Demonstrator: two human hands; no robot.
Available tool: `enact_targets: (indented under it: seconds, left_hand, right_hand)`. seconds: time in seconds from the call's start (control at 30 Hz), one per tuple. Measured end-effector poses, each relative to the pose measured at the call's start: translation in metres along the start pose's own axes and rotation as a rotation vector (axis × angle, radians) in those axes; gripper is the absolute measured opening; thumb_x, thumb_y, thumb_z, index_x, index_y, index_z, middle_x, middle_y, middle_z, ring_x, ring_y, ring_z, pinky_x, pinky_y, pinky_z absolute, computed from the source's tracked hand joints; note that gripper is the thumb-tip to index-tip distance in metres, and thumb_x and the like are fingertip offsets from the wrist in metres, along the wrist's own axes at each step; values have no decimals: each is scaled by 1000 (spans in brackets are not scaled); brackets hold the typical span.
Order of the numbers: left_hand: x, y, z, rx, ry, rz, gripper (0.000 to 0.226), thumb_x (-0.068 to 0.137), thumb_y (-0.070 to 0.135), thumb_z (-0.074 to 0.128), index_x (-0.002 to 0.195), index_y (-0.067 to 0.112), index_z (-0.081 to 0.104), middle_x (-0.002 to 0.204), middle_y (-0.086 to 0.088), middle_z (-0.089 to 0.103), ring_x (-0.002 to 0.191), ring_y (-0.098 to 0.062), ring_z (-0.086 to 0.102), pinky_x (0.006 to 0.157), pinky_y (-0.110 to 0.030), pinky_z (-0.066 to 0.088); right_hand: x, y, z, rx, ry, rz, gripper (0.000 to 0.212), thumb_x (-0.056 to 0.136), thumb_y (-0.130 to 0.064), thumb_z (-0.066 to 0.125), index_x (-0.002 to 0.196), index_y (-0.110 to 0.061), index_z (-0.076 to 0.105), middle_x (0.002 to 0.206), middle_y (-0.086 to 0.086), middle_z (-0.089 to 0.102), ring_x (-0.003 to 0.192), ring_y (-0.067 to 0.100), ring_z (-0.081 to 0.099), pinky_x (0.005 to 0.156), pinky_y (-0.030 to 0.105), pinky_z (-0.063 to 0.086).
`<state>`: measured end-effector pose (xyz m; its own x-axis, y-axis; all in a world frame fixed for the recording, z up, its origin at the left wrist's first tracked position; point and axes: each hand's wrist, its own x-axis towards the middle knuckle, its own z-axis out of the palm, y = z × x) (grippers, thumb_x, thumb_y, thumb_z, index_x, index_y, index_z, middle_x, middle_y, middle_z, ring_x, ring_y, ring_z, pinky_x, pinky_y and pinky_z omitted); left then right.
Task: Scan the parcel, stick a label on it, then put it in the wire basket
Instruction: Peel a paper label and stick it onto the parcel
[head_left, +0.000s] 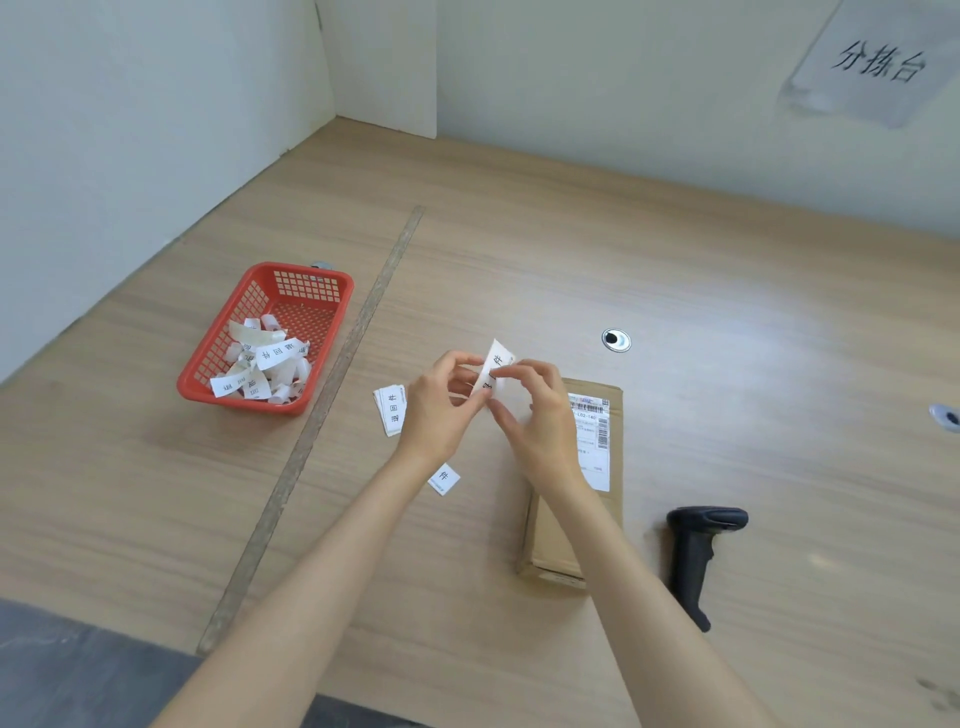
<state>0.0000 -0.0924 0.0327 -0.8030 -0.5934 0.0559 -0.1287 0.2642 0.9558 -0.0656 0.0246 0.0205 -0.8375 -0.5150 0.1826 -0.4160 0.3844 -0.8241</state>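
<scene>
A flat brown cardboard parcel (608, 514) lies on the wooden table, a white shipping slip with barcodes on its top. Just above its left end, my left hand (441, 410) and my right hand (535, 415) both pinch a small white label (496, 366) with black characters, held up off the table. A black handheld scanner (698, 556) lies to the right of the parcel, untouched. A small stack of labels (389, 410) sits left of my left hand, and one loose label (444, 478) lies under my left forearm. No wire basket is in view.
A red plastic basket (296, 280) with several curled white label strips stands at the left. A seam (337, 395) runs across the table between it and my hands. Two cable grommets (616, 340) (946, 417) sit to the right. White walls enclose the back.
</scene>
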Motion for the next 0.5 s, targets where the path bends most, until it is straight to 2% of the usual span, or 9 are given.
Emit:
enact_targets:
  seconds: [0.1, 0.2, 0.33, 0.43, 0.5]
  left_hand:
    - [-5, 15, 5, -69, 34, -26, 20, 82, 19, 72, 99, 11, 63, 87, -1, 74, 82, -10, 71, 76, -26, 55]
    - [-12, 34, 9, -236, 32, -87, 20, 83, 17, 71, 98, 6, 62, 86, -6, 75, 84, -15, 72, 82, -35, 57]
    - [-20, 62, 16, -484, -19, -218, 11, 89, 16, 63, 96, 8, 62, 94, -12, 74, 87, -21, 70, 93, -38, 51]
    - [-25, 77, 24, -503, -64, -210, 6, 91, 14, 59, 93, 10, 63, 97, -12, 73, 91, -20, 71, 95, -38, 49]
    - [-30, 86, 30, -490, -79, -179, 5, 91, 13, 59, 90, 12, 64, 93, -9, 74, 89, -17, 71, 94, -36, 50]
  right_hand:
    - [-2, -7, -10, 18, 46, -15, 19, 87, -31, 68, 105, -25, 68, 113, -7, 57, 107, 8, 55, 72, 18, 40]
    - [-6, -16, -26, 48, 115, -16, 20, 86, -34, 69, 104, -24, 68, 105, -8, 61, 90, 8, 56, 70, 20, 41]
    - [-11, -28, -52, 99, 165, -3, 20, 88, -32, 68, 104, -21, 70, 102, -7, 65, 95, 9, 60, 77, 21, 47]
    - [-11, -31, -66, 135, 208, 25, 19, 88, -34, 66, 103, -21, 69, 97, -7, 66, 93, 10, 59, 78, 29, 49]
    - [-11, -32, -75, 125, 227, 39, 19, 88, -38, 65, 101, -25, 68, 95, -9, 66, 92, 7, 58, 76, 29, 49]
